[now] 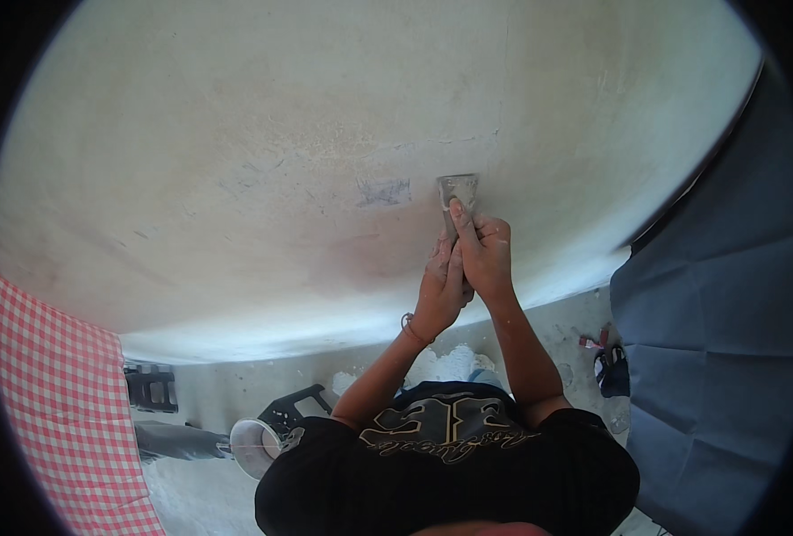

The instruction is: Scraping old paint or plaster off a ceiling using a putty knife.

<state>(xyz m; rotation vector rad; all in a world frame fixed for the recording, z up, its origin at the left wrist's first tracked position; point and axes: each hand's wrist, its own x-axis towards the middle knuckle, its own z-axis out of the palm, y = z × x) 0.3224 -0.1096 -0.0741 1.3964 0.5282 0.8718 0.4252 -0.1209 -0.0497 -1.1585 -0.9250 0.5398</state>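
Note:
A putty knife (458,187) with a dirty, plaster-smeared blade is held up against the worn wall (316,221). My right hand (489,251) grips it, the thumb pressed on the lower blade. My left hand (444,275), with a bracelet at its wrist, is closed around the handle just below and left of the right hand. Dried putty dusts the fingers of both hands. Left of the blade the wall bears dark scuffs, a scraped patch and fine cracks; a thin raised crack runs above it.
A red-and-white checked cloth (68,402) hangs at the left, a dark blue-grey sheet (718,375) at the right. Low at the left are a bucket (257,445) beside a black plastic stool (309,402), and another black stool (152,390). Dark shoes (612,372) lie on the dusty floor (208,489).

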